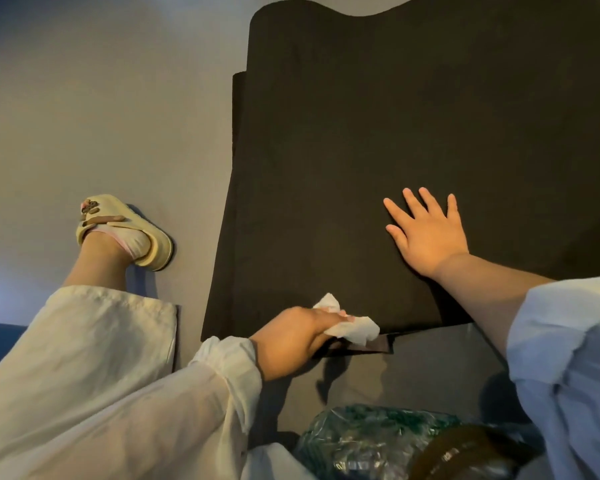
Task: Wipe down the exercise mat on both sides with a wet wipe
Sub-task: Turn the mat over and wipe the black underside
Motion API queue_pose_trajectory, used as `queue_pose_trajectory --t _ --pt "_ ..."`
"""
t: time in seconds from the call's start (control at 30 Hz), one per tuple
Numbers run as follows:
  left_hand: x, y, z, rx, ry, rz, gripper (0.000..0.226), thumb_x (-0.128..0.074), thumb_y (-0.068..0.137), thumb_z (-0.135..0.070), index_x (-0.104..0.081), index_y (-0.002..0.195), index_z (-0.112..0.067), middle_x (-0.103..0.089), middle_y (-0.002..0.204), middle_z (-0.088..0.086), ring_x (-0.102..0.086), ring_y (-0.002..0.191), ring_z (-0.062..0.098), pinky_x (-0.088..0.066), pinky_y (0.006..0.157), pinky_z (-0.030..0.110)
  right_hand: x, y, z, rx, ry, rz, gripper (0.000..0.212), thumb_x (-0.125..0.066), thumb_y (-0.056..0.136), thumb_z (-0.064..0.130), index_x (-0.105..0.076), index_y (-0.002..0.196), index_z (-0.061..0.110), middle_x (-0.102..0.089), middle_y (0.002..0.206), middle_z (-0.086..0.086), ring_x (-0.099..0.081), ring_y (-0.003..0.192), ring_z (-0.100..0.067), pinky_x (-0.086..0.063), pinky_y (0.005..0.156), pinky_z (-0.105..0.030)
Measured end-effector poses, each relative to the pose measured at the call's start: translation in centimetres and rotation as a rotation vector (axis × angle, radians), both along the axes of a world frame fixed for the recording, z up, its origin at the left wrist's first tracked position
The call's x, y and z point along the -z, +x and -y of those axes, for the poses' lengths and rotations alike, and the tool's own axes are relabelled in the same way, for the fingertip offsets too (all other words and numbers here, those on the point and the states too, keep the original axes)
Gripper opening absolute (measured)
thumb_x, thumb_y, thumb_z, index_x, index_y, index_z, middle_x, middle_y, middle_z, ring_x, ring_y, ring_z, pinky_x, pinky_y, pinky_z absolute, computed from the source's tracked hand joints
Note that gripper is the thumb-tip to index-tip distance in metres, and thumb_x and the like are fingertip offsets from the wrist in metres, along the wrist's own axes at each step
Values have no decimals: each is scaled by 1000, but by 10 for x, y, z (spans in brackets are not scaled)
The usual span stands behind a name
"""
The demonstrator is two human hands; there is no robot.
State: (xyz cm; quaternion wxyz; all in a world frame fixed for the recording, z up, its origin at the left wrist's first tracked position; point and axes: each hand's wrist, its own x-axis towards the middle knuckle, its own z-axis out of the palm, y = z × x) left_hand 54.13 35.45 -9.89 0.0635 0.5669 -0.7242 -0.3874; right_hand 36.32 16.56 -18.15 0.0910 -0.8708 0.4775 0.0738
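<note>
Exercise mat (378,140): black, folded over itself, flat on grey floor (101,116). Left hand (293,339): fingers curled round crumpled white wet wipe (352,325), held at mat's near edge. Right hand (426,232): flat, fingers spread, pressing on mat surface.

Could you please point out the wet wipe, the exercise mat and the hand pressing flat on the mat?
wet wipe (355,330): head view, on the crumpled white part past the fingers.
exercise mat (378,126): head view, on its bare dark surface.
right hand (430,233): head view, on the back of the hand.
</note>
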Motion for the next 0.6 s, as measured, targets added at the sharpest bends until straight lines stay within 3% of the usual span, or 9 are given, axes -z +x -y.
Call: queue_pose_trajectory --t 0.03,0.1,0.2,0.27,0.4,0.53,0.6 --pt "-4 3 6 -54 -9 -34 26 -49 94 -15 -65 113 -11 -66 113 -2 -57 110 4 -42 95 21 -4 -3 2 -14 12 34 53 -11 98 48 -16 149 35 -17 157 1 -9 145 -24 -4 115 -51" --pt "-12 9 26 -202 -80 -119 23 -45 92 -18 -66 100 -14 -65 93 -11 -58 90 -8 -43 81 11 -11 -13 5 -66 10 104 50 -20 98 45 -34 144 30 -27 154 0 -22 142 -23 -14 114 -44" --pt "-25 17 69 -381 -225 -159 17 -44 91 -20 -60 96 -24 -58 85 -20 -53 80 -23 -38 72 0 -15 -33 7 -123 -65 69 50 -25 97 43 -44 140 27 -30 153 -3 -29 138 -25 -17 113 -43" --pt "-29 23 99 -465 -278 -128 15 -44 96 -20 -57 101 -26 -58 84 -19 -54 73 -22 -40 64 -1 -13 -45 7 -61 -78 -27 53 -19 95 48 -34 144 32 -21 156 -4 -20 142 -26 -9 113 -50" --pt "-28 33 156 -621 -276 -91 15 -41 99 -20 -55 105 -22 -57 79 -9 -60 56 1 -44 45 9 4 -57 5 91 -2 -106 59 6 88 59 5 145 46 5 159 0 8 145 -26 4 111 -59" --pt "-23 38 206 -742 -346 -75 19 -35 102 -21 -53 101 -16 -50 77 -15 -51 68 -4 -37 57 -1 10 -57 5 98 -20 -93 63 16 82 60 12 143 46 6 159 1 11 145 -25 2 111 -59" --pt "-20 39 225 -720 -350 -52 24 -32 103 -21 -54 112 -16 -53 79 -14 -52 74 -9 -36 67 -2 10 -57 4 102 -33 -95 62 16 81 60 13 142 45 4 159 0 10 145 -25 3 111 -58"
